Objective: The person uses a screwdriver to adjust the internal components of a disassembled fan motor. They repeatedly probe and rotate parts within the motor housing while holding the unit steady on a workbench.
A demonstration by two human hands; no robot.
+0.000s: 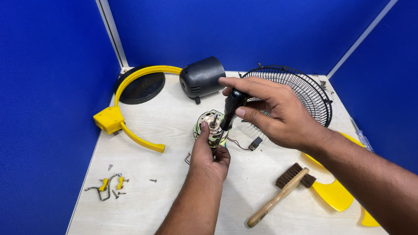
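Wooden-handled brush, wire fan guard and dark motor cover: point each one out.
Wooden-handled brush (276, 198), head view, on the middle of its handle.
Wire fan guard (307, 91), head view, on the wires right of the hand.
Dark motor cover (202, 77), head view, on its rounded side.

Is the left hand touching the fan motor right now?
Touching. The head view shows the left hand wrapped around the fan motor, thumb pressed on its side.
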